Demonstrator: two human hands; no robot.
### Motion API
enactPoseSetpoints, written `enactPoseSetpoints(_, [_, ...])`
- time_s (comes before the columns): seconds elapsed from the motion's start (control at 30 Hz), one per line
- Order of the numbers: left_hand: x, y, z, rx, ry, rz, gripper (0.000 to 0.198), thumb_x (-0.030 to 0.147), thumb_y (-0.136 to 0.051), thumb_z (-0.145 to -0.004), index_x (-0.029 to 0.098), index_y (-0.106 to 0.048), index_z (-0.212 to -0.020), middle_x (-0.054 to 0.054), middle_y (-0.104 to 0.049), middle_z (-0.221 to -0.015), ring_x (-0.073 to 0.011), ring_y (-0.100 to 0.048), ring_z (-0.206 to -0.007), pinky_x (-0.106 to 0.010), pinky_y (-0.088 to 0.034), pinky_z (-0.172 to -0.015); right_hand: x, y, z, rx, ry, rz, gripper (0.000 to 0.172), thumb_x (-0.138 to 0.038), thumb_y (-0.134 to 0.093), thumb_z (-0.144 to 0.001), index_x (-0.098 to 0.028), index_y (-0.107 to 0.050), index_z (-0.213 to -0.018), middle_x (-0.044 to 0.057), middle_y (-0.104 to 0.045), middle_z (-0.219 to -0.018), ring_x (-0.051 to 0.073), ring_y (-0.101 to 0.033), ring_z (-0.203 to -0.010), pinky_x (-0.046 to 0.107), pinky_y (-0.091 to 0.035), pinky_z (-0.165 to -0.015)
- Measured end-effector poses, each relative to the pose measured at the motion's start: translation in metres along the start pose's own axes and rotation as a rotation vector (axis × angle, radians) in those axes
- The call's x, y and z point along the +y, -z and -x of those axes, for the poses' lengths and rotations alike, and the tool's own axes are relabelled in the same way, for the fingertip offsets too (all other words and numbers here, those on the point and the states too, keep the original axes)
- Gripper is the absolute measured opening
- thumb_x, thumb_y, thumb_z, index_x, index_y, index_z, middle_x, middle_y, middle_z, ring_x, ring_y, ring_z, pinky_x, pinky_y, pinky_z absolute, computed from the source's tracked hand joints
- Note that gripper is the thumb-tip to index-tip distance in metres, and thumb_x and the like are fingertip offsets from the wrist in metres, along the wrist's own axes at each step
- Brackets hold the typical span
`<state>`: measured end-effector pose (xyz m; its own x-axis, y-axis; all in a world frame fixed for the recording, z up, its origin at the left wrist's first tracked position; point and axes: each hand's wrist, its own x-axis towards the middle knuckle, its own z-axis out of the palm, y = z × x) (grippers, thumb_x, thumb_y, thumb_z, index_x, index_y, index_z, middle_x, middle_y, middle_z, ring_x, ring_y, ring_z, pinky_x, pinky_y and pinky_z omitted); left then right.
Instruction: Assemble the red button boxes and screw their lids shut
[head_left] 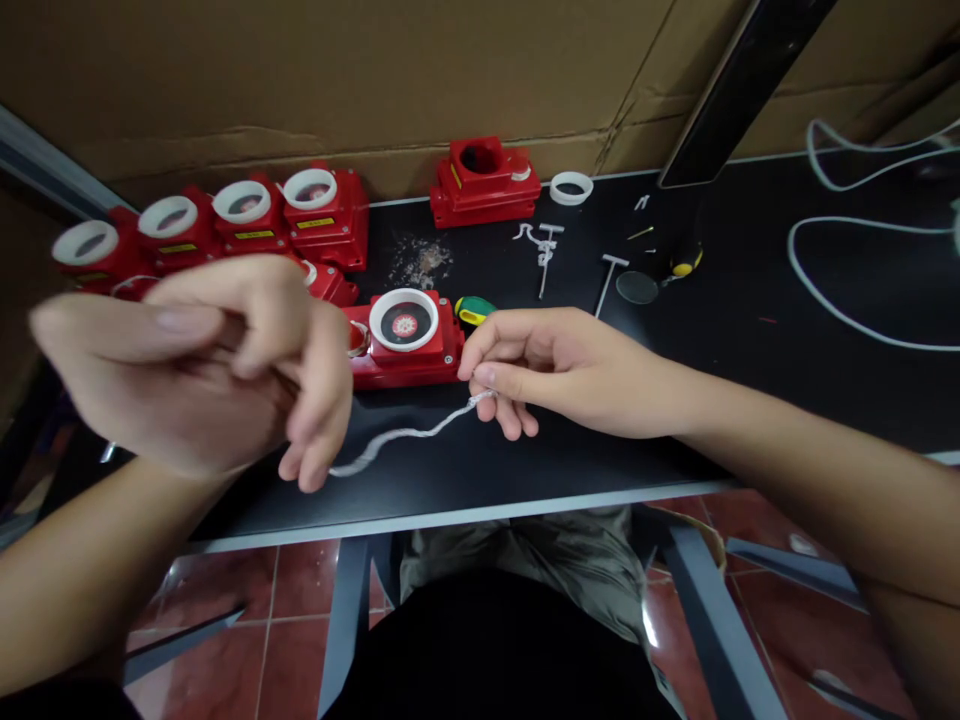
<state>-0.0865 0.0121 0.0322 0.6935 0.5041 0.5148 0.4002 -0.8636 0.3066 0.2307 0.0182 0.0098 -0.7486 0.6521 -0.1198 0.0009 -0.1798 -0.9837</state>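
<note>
A thin white cord [405, 433] runs in a loose wave between my two hands above the table's front edge. My right hand [555, 375] pinches one end between thumb and forefinger, the other fingers half curled. My left hand [217, 370] is raised nearer the camera, slightly blurred, with its fingers curled in. The cord reaches its lower fingertips; the rest inside that hand is hidden. Just behind the hands lies a red housing [409, 368] with a white ring [405, 320] around a dark round window. A green-and-yellow screwdriver handle [474, 310] shows behind my right fingers.
Several red housings with white rings [245, 202] line the back left. An open red housing [486, 185] and a loose white ring [571, 188] stand at the back. T-shaped tools [611, 280], a clear disc [637, 288] and another screwdriver [685, 262] lie right. A white cable [847, 315] loops beyond.
</note>
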Motion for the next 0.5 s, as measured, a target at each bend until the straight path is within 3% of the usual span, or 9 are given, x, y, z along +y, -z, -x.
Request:
enactPoseSetpoints(0.1, [0.02, -0.019, -0.004, 0.032, 0.11, 0.123, 0.025, 0.052, -0.07, -0.116, 0.029, -0.064, -0.107, -0.001, -0.078, -0.085, -0.0205, -0.08, -0.079, -0.034, -0.061, -0.062, 0.003, 0.0, -0.001, 0.024, 0.016, -0.011, 0.007, -0.014, -0.077, -0.107, -0.014, -0.071, -0.109, 0.002, -0.082, -0.087, 0.011, -0.079, -0.069, 0.02, -0.061, -0.061])
enactPoseSetpoints(0.17, [0.035, -0.037, -0.008, 0.078, 0.069, 0.104, 0.011, 0.036, -0.068, -0.116, 0.027, -0.063, -0.112, -0.002, -0.079, -0.089, -0.0181, -0.08, -0.078, -0.028, -0.057, -0.056, 0.004, 0.0, -0.003, -0.004, 0.005, -0.037, 0.007, -0.015, -0.077, -0.105, -0.014, -0.072, -0.11, 0.003, -0.085, -0.089, 0.013, -0.082, -0.073, 0.021, -0.063, -0.064])
enactPoseSetpoints(0.23, [0.042, -0.05, -0.012, 0.039, -0.005, -0.04, 0.015, 0.029, -0.076, -0.113, 0.024, -0.066, -0.123, -0.009, -0.083, -0.113, -0.0214, -0.084, -0.095, -0.03, -0.067, -0.071, 0.006, 0.001, -0.005, -0.034, -0.022, -0.07, 0.008, -0.013, -0.077, -0.103, -0.015, -0.073, -0.11, 0.005, -0.088, -0.092, 0.013, -0.083, -0.076, 0.022, -0.065, -0.066])
enactPoseSetpoints(0.3, [0.043, -0.055, -0.013, -0.003, -0.05, -0.121, 0.023, 0.028, -0.079, -0.113, 0.021, -0.069, -0.132, -0.011, -0.083, -0.124, -0.0228, -0.085, -0.105, -0.032, -0.07, -0.086, 0.007, 0.002, -0.007, -0.038, -0.045, -0.095, 0.011, -0.013, -0.079, -0.1, -0.015, -0.074, -0.11, 0.006, -0.089, -0.093, 0.014, -0.083, -0.076, 0.023, -0.065, -0.066])
enactPoseSetpoints(0.5, [0.036, -0.05, -0.011, -0.04, -0.082, -0.126, 0.017, 0.021, -0.079, -0.114, 0.02, -0.074, -0.13, -0.008, -0.086, -0.116, -0.0218, -0.085, -0.104, -0.035, -0.068, -0.102, 0.007, 0.008, -0.01, -0.047, -0.048, -0.097, 0.012, -0.019, -0.083, -0.102, -0.014, -0.073, -0.108, 0.005, -0.087, -0.088, 0.013, -0.084, -0.074, 0.021, -0.06, -0.064])
